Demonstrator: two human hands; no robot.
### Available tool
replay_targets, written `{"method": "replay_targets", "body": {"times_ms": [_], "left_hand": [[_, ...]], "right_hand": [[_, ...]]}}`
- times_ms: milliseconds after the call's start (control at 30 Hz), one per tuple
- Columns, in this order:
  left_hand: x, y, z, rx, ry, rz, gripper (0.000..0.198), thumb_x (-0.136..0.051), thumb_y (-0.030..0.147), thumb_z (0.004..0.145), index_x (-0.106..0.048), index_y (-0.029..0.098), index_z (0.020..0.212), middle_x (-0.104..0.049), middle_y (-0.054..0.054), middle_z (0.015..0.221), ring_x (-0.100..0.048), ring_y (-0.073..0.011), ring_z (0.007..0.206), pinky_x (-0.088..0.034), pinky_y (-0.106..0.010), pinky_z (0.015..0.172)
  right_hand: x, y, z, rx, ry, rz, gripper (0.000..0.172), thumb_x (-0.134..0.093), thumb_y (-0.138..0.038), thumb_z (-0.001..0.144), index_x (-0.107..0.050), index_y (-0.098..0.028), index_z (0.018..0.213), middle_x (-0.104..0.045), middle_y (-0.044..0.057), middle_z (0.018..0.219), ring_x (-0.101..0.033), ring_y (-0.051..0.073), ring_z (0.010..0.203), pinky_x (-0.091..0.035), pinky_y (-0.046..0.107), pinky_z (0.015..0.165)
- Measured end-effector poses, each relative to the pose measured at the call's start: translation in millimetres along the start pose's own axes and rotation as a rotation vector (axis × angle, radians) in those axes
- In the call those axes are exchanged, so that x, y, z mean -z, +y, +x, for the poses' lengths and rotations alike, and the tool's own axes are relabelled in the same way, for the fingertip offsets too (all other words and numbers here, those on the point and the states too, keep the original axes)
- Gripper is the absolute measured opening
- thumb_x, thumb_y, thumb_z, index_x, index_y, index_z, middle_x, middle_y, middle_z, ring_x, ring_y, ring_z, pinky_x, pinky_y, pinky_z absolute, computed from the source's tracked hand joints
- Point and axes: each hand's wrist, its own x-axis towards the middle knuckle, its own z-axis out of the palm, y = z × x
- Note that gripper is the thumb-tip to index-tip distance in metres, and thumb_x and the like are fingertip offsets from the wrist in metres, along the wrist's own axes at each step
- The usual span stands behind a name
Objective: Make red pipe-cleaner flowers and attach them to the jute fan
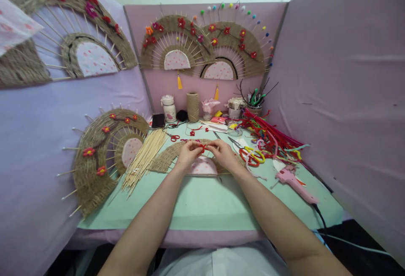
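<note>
Both hands meet over the middle of the table, pinching a small bent red pipe cleaner [203, 148] between their fingertips. My left hand [189, 155] has it from the left, and my right hand [222, 154] grips its other side. Its exact shape is partly hidden by the fingers. Beneath the hands a twine-wrapped fan [167, 156] lies flat, with a white, pink-dotted half-round centre [204, 166]. Small red pipe-cleaner flowers [192, 133] rest on the table just beyond the fan.
Bamboo sticks [144, 158] lie left, beside a finished fan [107, 158]. To the right are yellow-and-red-handled scissors [253, 156], a pile of pipe cleaners [268, 135] and a pink glue gun [295, 185] with its cord. A twine spool [193, 107] and jars line the back.
</note>
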Motion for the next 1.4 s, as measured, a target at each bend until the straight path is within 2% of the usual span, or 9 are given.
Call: {"method": "replay_targets", "body": {"times_ms": [167, 333, 567, 667, 800, 933, 1100, 1167, 1400], "left_hand": [[-0.1, 0.6, -1.9, -0.04, -0.114, 0.04, 0.031, -0.076, 0.031, 0.053, -0.058, 0.014, 0.072, -0.06, 0.0, 0.065, -0.054, -0.0091, 0.059, -0.044, -0.022, 0.058], [1.4, 3.4, -3.2, -0.082, -0.203, 0.114, 0.024, -0.073, 0.029, 0.057, -0.059, 0.015, 0.071, -0.059, 0.001, 0.064, -0.053, -0.0094, 0.06, -0.043, -0.022, 0.059], [-0.1, 2.0, -5.2, 0.0, -0.283, 0.075, 0.025, -0.074, 0.027, 0.056, -0.058, 0.014, 0.072, -0.057, 0.002, 0.061, -0.051, -0.008, 0.056, -0.04, -0.021, 0.057], [-2.3, 0.6, -6.8, 0.028, -0.266, 0.024, 0.027, -0.074, 0.028, 0.057, -0.058, 0.014, 0.075, -0.058, 0.002, 0.063, -0.052, -0.0083, 0.06, -0.041, -0.021, 0.06], [-5.3, -0.6, -7.1, 0.046, -0.237, -0.027, 0.03, -0.074, 0.029, 0.057, -0.062, 0.014, 0.08, -0.059, 0.002, 0.064, -0.05, -0.0071, 0.058, -0.039, -0.02, 0.058], [-4.3, -1.5, -2.9, 0.021, -0.115, -0.022, 0.027, -0.073, 0.029, 0.056, -0.065, 0.013, 0.077, -0.059, 0.001, 0.06, -0.047, -0.0064, 0.053, -0.036, -0.02, 0.054], [-1.4, 1.5, -1.5, -0.046, -0.012, 0.207, 0.022, -0.069, 0.026, 0.058, -0.069, 0.013, 0.077, -0.066, -0.004, 0.069, -0.055, -0.012, 0.061, -0.042, -0.023, 0.057], [-1.7, 2.5, -2.5, -0.085, -0.001, 0.283, 0.02, -0.068, 0.024, 0.059, -0.07, 0.013, 0.076, -0.068, -0.006, 0.073, -0.057, -0.0139, 0.065, -0.044, -0.023, 0.059], [-2.9, -0.7, -2.8, -0.068, 0.011, 0.377, 0.019, -0.067, 0.022, 0.06, -0.071, 0.013, 0.076, -0.069, -0.006, 0.068, -0.059, -0.0141, 0.061, -0.044, -0.023, 0.055]], "right_hand": [[2.9, -3.0, 2.5, -0.148, -0.082, 0.247, 0.024, -0.056, -0.038, 0.075, -0.064, -0.015, 0.077, -0.063, 0.002, 0.072, -0.054, 0.013, 0.065, -0.041, 0.025, 0.064], [10.1, -3.6, 2.7, -0.189, -0.199, 0.369, 0.026, -0.059, -0.041, 0.073, -0.061, -0.015, 0.073, -0.061, -0.001, 0.07, -0.051, 0.011, 0.065, -0.039, 0.023, 0.063], [11.8, -0.3, 1.4, -0.301, -0.278, 0.532, 0.029, -0.067, -0.043, 0.066, -0.057, -0.016, 0.073, -0.051, -0.005, 0.06, -0.039, 0.007, 0.052, -0.03, 0.02, 0.05], [8.0, 1.6, 1.3, -0.325, -0.274, 0.591, 0.032, -0.068, -0.046, 0.065, -0.055, -0.017, 0.074, -0.049, -0.006, 0.058, -0.038, 0.007, 0.051, -0.029, 0.02, 0.049], [6.4, 2.5, 2.5, -0.323, -0.25, 0.629, 0.033, -0.069, -0.044, 0.063, -0.056, -0.016, 0.073, -0.056, -0.002, 0.067, -0.047, 0.009, 0.059, -0.035, 0.021, 0.057], [14.5, 3.5, 4.0, -0.324, -0.207, 0.492, 0.032, -0.065, -0.045, 0.067, -0.061, -0.015, 0.08, -0.057, -0.002, 0.068, -0.047, 0.01, 0.059, -0.034, 0.022, 0.057], [21.6, 4.1, 1.7, -0.298, -0.373, 0.312, 0.036, -0.06, -0.049, 0.07, -0.066, -0.013, 0.072, -0.056, -0.002, 0.06, -0.043, 0.009, 0.055, -0.03, 0.022, 0.053], [20.3, 5.2, 0.4, -0.306, -0.383, 0.31, 0.032, -0.063, -0.045, 0.067, -0.067, -0.014, 0.071, -0.058, -0.001, 0.062, -0.045, 0.01, 0.057, -0.031, 0.022, 0.054], [10.5, 11.5, -0.7, -0.395, -0.219, 0.264, 0.025, -0.061, -0.039, 0.066, -0.065, -0.015, 0.072, -0.053, -0.003, 0.055, -0.039, 0.009, 0.048, -0.027, 0.022, 0.047]]}}
